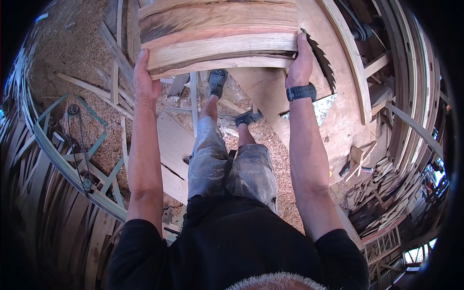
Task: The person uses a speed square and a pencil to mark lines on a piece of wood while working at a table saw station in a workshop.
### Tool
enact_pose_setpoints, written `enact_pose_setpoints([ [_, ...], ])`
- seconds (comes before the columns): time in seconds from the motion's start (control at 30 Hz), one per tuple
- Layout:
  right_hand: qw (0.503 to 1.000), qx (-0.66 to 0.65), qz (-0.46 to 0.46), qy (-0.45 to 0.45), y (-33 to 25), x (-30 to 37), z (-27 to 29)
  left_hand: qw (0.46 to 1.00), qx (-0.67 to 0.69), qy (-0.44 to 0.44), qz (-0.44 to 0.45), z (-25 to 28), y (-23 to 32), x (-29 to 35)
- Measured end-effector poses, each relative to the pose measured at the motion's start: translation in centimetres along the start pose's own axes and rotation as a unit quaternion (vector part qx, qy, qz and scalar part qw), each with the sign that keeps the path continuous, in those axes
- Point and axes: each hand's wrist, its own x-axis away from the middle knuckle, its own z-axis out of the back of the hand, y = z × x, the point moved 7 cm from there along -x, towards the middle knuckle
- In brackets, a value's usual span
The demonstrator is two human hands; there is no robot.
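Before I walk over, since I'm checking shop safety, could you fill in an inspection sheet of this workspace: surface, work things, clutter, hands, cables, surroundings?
Surface: pale worktop with a dark toothed blade; whether it moves cannot be told.
Work things: banded wood slab, held between both hands, running out of frame at the top.
Clutter: loose wood strips and shavings underfoot.
Left hand: grips the slab's left end.
Right hand: grips its right end, beside the blade in this view; dark wristband on.
Cables: nothing seen.
Surroundings: green frame at left, piled wood pieces at right.
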Motion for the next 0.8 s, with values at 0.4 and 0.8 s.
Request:
enact_pose_setpoints([
  [0.4,0.984,0.158,0.068,0.050,-2.4,3.8,5.4,1.000,0.007,0.018,0.017,1.0,0.0,-0.5],
  [0.8,0.787,0.576,-0.060,0.213,3.1,11.6,21.3,0.993,-0.037,0.094,-0.058,3.4,-1.7,5.8],
])
